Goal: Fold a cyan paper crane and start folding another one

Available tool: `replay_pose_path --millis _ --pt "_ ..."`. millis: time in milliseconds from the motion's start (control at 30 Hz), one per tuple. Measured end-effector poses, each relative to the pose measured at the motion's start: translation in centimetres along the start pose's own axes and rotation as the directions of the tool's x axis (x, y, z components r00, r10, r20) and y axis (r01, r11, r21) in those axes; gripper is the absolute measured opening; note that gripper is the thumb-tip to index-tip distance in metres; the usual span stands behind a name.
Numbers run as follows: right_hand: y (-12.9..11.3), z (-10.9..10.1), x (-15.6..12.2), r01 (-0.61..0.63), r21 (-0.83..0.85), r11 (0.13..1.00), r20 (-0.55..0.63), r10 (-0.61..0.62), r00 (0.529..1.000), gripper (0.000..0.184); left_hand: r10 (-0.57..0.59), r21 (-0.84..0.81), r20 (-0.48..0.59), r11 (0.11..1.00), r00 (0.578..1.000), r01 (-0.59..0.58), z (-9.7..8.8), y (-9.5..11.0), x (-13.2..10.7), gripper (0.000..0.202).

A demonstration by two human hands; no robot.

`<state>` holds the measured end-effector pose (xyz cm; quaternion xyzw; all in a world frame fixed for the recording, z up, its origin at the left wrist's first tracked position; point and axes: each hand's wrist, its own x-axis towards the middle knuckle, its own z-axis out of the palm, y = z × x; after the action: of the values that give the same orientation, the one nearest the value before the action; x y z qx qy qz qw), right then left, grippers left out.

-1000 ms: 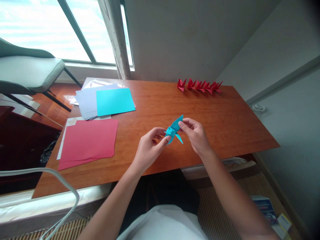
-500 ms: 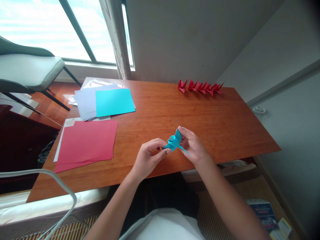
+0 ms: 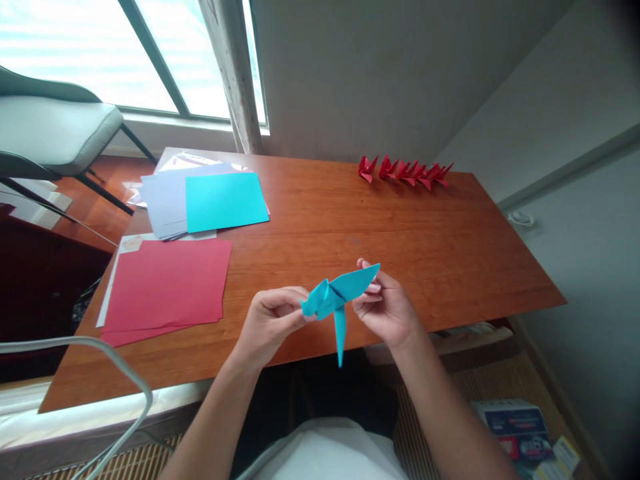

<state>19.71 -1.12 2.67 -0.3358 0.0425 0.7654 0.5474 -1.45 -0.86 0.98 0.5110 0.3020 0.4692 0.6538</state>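
Observation:
A turquoise origami crane (image 3: 325,297) is held up over the table's front edge. One wing spreads to the right and a narrow point hangs straight down. My left hand (image 3: 273,321) pinches the crane's left end between thumb and fingers. My right hand (image 3: 393,313) is at the tip of the right wing, its fingers loosely curled and apart, partly hidden behind the paper. I see no firm pinch there; whether the fingers touch the wing is unclear.
Several red folded cranes (image 3: 405,172) stand in a row at the back right of the wooden table (image 3: 310,233). Turquoise paper (image 3: 227,202) lies on pale sheets (image 3: 163,203) at the back left. Red paper (image 3: 167,283) lies nearer. A white cable (image 3: 120,363) curves at lower left.
The crane has turned and come nearer, with its right wing now stretched out and the narrow point hanging down. My right hand has loosened from the wing. My left hand has shifted left.

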Motion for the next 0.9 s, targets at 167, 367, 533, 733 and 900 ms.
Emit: replay_pose_path --millis 167,367,533,733,900 --pt "0.8 -0.5 -0.4 0.27 -0.308 0.912 0.095 -0.253 0.963 0.025 -0.108 -0.022 -0.135 0.994 0.985 0.106 0.1 -0.2 -0.1 0.011" --pt "1.2 0.2 -0.8 0.493 -0.615 0.616 0.275 -0.418 0.866 0.042 -0.233 -0.016 -0.111 0.973 0.966 0.232 0.9 0.0 0.2 0.018" --pt "1.3 1.3 0.0 0.396 -0.533 0.748 0.152 -0.376 0.914 0.033 -0.227 -0.043 -0.079 0.973 0.971 0.225 1.0 0.2 0.1 0.019" --pt "2.2 1.6 0.6 -0.077 -0.063 0.995 -0.045 0.074 0.996 0.028 -0.048 -0.175 -0.052 0.984 0.998 0.039 0.7 -0.8 -0.6 0.006" --pt "3.2 1.9 0.1 -0.154 0.198 0.968 0.049 0.147 0.988 0.032 -0.002 -0.267 -0.098 0.963 0.995 -0.025 0.6 -1.5 -0.7 0.007"
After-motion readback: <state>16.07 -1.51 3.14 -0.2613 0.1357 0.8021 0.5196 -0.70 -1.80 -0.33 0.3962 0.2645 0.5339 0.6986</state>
